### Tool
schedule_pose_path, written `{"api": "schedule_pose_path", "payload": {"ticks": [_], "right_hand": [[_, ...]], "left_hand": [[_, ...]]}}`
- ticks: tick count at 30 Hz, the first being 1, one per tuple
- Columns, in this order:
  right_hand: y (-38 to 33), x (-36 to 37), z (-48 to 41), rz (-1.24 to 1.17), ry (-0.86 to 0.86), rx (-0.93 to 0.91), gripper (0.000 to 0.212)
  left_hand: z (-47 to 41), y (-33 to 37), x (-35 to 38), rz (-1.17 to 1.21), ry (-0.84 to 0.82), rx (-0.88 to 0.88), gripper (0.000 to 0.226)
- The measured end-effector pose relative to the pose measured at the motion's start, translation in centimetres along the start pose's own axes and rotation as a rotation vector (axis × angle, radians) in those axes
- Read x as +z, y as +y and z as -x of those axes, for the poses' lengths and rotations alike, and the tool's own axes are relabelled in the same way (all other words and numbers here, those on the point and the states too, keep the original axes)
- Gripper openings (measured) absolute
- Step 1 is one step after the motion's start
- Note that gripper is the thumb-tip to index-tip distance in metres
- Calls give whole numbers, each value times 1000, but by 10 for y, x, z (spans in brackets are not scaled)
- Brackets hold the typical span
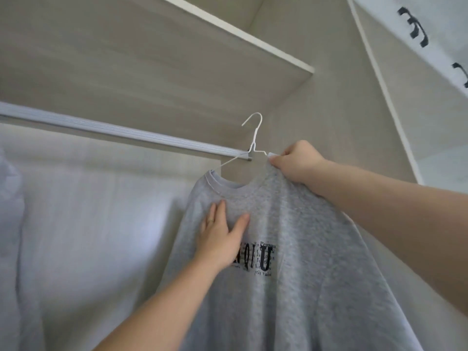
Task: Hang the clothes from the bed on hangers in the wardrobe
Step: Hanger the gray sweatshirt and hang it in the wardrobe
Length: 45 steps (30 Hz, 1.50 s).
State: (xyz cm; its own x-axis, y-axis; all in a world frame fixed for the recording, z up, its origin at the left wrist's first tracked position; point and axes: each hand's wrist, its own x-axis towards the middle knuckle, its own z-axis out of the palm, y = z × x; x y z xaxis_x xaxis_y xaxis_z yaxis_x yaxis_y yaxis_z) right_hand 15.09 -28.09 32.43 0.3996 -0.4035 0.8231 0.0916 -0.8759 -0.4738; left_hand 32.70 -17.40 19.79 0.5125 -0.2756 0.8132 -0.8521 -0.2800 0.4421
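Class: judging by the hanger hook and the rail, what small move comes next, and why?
Probably shift the hanger left and lower its hook over the rail. The hook sits free above the rail's end; the right hand grips the sweatshirt at the shoulder, and the left hand rests flat on its chest.

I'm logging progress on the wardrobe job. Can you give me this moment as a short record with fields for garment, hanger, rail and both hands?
garment: grey sweatshirt, black print, on the hanger
hanger: white wire hanger, hook above the rail's end, not resting on it
rail: wardrobe rail, beneath a shelf
left hand: flat on the sweatshirt's chest
right hand: grips hanger and cloth at the shoulder
status: not yet hung
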Motion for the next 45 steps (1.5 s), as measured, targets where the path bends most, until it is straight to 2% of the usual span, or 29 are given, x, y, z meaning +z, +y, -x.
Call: {"api": "schedule_pose_path", "payload": {"ticks": [3,8,11,16,21,24,26,29,31,34,38,42,45], "right_hand": [[-2,20,-22,47,28,36,34],[-10,51,-42,168,16,89,39],[-13,66,-48,224,-16,94,19],[-5,89,-50,284,-89,125,32],[5,100,-53,379,-43,65,36],[6,99,-46,627,-14,-92,25],[5,99,-40,880,-42,-315,36],[5,99,-34,1192,-127,-553,71],[10,97,-35,1355,-213,-548,91],[19,93,-39,1448,-293,-424,105],[35,89,-45,1492,-298,-377,113],[48,88,-49,1537,-276,-391,119],[51,89,-51,1549,-272,-390,120]], "left_hand": [[-12,-9,11,28,-26,16,108],[-27,-23,30,117,-117,30,86],[-29,-29,40,207,-180,13,83],[-27,-48,55,243,-241,-20,82],[-35,-69,65,229,-214,-35,81],[-46,-81,70,262,-217,-48,88],[-58,-84,69,241,-187,-68,87],[-86,-81,64,237,-123,-81,83],[-106,-79,66,243,-96,-72,81],[-132,-78,75,243,-92,-57,78],[-150,-73,90,321,-124,-38,88],[-157,-69,114,378,-106,-16,68],[-157,-69,122,369,-61,3,65]]}}
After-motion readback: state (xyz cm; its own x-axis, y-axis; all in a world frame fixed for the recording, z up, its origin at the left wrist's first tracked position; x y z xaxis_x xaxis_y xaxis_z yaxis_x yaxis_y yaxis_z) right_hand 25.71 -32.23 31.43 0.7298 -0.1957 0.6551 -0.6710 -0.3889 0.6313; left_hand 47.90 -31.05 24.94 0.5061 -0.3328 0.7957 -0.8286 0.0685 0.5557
